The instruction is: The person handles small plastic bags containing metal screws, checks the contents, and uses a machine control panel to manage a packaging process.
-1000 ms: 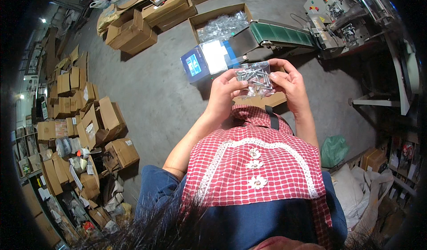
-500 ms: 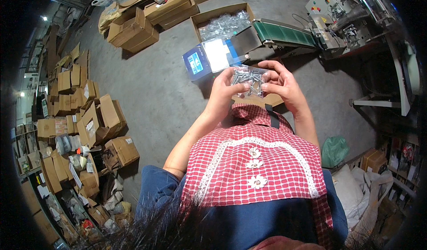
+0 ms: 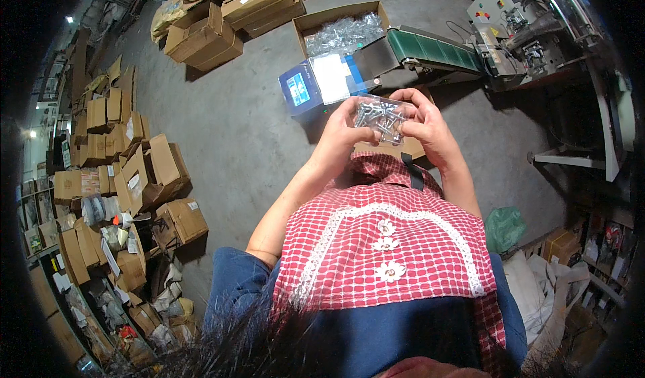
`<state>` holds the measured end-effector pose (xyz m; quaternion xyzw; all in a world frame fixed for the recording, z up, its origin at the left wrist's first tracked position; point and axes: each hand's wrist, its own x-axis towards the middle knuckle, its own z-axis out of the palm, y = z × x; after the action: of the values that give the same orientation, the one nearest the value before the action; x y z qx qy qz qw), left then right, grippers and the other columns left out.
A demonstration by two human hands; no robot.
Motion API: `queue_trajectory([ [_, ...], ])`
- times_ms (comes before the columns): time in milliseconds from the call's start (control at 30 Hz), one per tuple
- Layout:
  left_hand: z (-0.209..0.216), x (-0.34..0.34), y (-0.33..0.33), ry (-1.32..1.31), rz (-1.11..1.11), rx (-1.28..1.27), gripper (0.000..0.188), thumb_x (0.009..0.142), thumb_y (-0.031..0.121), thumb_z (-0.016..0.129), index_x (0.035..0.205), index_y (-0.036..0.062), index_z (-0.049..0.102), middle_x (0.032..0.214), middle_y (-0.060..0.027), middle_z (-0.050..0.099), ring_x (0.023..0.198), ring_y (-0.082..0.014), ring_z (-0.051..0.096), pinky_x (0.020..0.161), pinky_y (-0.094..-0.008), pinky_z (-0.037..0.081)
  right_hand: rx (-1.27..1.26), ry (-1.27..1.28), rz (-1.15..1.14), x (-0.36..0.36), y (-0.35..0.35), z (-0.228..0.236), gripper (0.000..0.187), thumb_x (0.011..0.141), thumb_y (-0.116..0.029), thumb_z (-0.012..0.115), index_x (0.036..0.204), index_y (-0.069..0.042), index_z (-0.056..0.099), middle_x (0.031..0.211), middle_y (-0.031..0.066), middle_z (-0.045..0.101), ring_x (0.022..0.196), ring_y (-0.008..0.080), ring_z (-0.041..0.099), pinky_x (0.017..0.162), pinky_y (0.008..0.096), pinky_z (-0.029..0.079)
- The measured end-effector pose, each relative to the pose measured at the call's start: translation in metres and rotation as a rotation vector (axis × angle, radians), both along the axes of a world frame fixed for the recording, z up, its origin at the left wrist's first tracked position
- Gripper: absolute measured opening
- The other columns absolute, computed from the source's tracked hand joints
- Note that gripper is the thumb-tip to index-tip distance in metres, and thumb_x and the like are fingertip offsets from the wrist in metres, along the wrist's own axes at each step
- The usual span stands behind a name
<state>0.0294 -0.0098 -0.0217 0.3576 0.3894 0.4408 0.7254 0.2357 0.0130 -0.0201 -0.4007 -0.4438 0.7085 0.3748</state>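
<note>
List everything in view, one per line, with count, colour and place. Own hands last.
Bag of screws: one, clear with silvery contents, between the hands
Blue unit: one, blue, beyond the hands
Open carton: one, brown, top centre
Clear bags: many, transparent, inside that carton
Conveyor belt: one, green, upper right
Machine: one, grey with lit screen, top right
Cardboard boxes: many, brown, left and top left
Plastic bag: one, green, right
Sacks: count unclear, whitish, lower right
Apron: one, red-and-white, lower centre
Left hand: one, bare, bag's left
Right hand: one, bare, bag's right
</note>
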Motion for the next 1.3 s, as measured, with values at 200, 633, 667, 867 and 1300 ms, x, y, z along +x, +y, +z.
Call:
queue_trajectory([
  [200,0.004,-0.004,0.000,0.079,-0.009,-0.040,0.061,0.072,0.004,0.070,0.130,-0.0004,0.050,0.108,-0.0090,0.065,0.094,-0.0172,0.065,0.079,-0.0303,0.052,-0.066,0.029,-0.092,-0.002,0.001,-0.001,0.055,0.076,0.000,0.066,0.128,0.000,0.048,0.102,0.0111,0.067,0.087,0.0158,0.065,0.074,0.0289,0.053],
  [633,-0.009,-0.002,0.005,-0.009,0.122,-0.026,0.057,0.075,0.004,0.068,0.128,-0.0039,0.050,0.105,-0.0114,0.068,0.091,-0.0176,0.067,0.084,-0.0312,0.054,-0.031,0.084,-0.174,-0.013,-0.003,0.003,0.055,0.079,0.001,0.068,0.130,0.000,0.046,0.104,0.0120,0.067,0.090,0.0164,0.066,0.076,0.0298,0.055],
  [667,-0.007,-0.001,0.004,-0.004,0.142,-0.030,0.057,0.076,0.005,0.069,0.129,-0.0040,0.050,0.105,-0.0116,0.068,0.091,-0.0176,0.068,0.085,-0.0308,0.054,-0.030,0.092,-0.176,-0.013,-0.003,0.003,0.056,0.079,0.001,0.068,0.130,0.000,0.046,0.104,0.0118,0.067,0.091,0.0164,0.066,0.077,0.0297,0.055],
  [867,0.001,0.002,0.004,-0.050,0.242,-0.088,0.056,0.081,0.009,0.072,0.130,-0.0032,0.048,0.107,-0.0118,0.067,0.095,-0.0180,0.067,0.086,-0.0302,0.054,-0.024,0.131,-0.174,-0.014,-0.003,-0.002,0.057,0.078,0.001,0.068,0.130,0.000,0.045,0.110,0.0122,0.066,0.096,0.0161,0.065,0.080,0.0295,0.056],
  [1300,-0.005,0.009,0.002,-0.154,0.176,-0.047,0.047,0.082,0.004,0.071,0.125,0.0000,0.051,0.108,-0.0106,0.067,0.096,-0.0177,0.065,0.088,-0.0317,0.050,0.008,0.082,-0.135,-0.007,-0.001,0.004,0.055,0.079,-0.004,0.073,0.129,0.001,0.050,0.099,0.0085,0.066,0.090,0.0153,0.065,0.076,0.0296,0.055],
])
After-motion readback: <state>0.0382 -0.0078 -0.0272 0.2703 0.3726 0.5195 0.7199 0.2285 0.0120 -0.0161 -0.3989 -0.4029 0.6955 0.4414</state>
